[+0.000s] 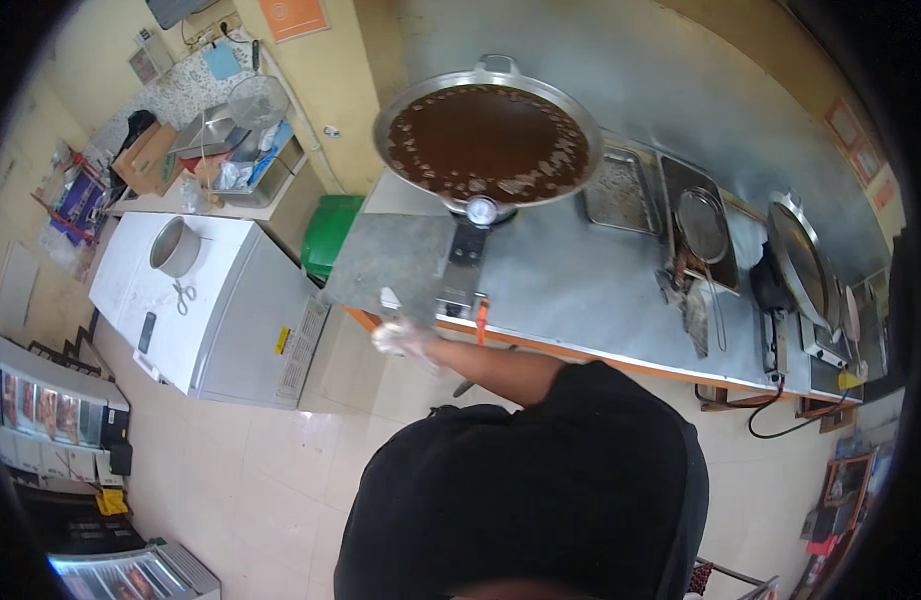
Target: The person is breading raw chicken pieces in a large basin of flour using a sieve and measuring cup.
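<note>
My right hand, in a clear plastic glove and blurred, is at the front edge of the metal-topped counter, near its left corner. A small white piece sticks up beside the fingers; whether the hand holds it is unclear. My left hand is out of view. Beyond the hand, a large two-handled metal wok of dark brown liquid with pale bubbles sits over a burner. A round dial thermometer is at the wok's near rim. An orange-handled lighter or tool is by the counter's front edge.
Right of the wok are a metal tray, a strainer over a dark tray, a crumpled cloth and another large pan. At left, a white chest freezer bears a pot, scissors and a phone-like object. A green bin stands between.
</note>
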Tool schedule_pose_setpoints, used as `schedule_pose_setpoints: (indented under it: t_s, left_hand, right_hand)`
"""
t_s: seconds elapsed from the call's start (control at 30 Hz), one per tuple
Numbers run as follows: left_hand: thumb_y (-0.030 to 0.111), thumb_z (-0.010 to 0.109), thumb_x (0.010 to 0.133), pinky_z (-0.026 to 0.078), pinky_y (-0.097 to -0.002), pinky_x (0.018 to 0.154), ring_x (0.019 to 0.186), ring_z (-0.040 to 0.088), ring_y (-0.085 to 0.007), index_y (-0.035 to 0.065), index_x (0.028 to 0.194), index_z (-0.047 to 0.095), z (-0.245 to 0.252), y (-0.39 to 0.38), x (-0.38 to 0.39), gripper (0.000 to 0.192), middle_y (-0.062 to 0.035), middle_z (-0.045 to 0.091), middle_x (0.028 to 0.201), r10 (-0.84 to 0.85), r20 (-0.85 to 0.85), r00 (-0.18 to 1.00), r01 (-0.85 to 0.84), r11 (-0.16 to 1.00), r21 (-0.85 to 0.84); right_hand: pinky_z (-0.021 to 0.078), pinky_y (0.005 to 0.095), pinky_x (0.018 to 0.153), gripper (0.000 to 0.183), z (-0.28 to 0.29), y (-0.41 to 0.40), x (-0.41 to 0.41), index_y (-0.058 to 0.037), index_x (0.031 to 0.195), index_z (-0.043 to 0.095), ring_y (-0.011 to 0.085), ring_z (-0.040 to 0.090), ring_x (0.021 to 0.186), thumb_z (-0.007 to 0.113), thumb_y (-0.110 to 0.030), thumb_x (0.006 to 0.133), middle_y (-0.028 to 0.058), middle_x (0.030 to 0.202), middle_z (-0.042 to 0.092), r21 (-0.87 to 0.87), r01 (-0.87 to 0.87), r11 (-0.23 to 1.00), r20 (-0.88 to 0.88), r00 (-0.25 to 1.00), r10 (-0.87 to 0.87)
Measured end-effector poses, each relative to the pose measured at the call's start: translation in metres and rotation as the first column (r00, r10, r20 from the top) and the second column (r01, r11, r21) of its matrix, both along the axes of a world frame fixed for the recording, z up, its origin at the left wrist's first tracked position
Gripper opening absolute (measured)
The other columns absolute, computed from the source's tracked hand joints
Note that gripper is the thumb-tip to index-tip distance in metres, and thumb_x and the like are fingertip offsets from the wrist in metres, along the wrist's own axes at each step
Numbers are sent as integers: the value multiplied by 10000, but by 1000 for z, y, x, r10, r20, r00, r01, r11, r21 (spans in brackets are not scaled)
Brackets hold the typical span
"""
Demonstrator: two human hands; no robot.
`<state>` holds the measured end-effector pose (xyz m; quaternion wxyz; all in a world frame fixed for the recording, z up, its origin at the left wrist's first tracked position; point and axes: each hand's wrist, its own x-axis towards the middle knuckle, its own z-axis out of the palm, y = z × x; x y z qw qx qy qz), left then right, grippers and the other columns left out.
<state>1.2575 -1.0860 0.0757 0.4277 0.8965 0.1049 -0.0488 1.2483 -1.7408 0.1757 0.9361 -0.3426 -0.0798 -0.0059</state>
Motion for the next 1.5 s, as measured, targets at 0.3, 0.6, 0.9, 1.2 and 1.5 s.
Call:
schedule_pose_setpoints:
  t_s: [0.3, 0.6, 0.9, 1.2, 1.5]
  left_hand:
    - [442, 410, 837, 390, -284, 609, 653, 417, -145, 24, 1022, 523, -18, 58, 48, 471, -39, 501, 768, 13, 135, 991, -47, 965, 259]
    - [433, 407, 840, 395, -296, 624, 670, 414, -151, 28, 1029, 517, -34, 69, 122, 461, -33, 495, 766, -124, 142, 982, 41, 875, 482]
    - [444, 411, 821, 131, -365, 1009, 1224, 253, -210, 70, 1277, 288, 97, 34, 286, 602, -110, 282, 1330, 488, -446, 751, -656, 631, -414]
    - [490, 367, 829, 259, -363, 929, 1055, 385, -210, 32, 1213, 371, -2, -42, 242, 597, -128, 431, 1180, 473, -648, 598, -732, 651, -200]
    - [469, 337, 849, 312, -359, 897, 1029, 427, -227, 29, 1193, 398, -4, -154, 115, 562, -137, 468, 1146, 499, -504, 705, -704, 582, -408]
  right_hand:
    - [461, 260, 696, 170, 173, 28, 320, -44, 882, 579, 139, 568, 774, 462, -144, 811, 56, 847, 596, -644, 397, 654, 309, 917, -252]
    - [439, 323, 765, 238, 281, -62, 488, -61, 932, 585, 224, 574, 865, 477, -186, 761, 104, 943, 603, -813, 380, -442, 511, 830, -225]
    - [458, 391, 683, 235, 386, -205, 553, -62, 876, 568, 311, 576, 804, 370, -159, 796, 164, 876, 589, -394, -5, -919, 429, 883, -189]
    - [468, 364, 695, 162, 457, -286, 684, -66, 759, 632, 271, 597, 794, 504, -162, 735, 152, 831, 608, -74, -17, -997, 423, 905, -47]
    - [433, 377, 739, 190, 487, -272, 692, -64, 866, 588, 308, 552, 874, 486, -148, 730, 169, 901, 583, 150, 43, -988, -45, 998, 36]
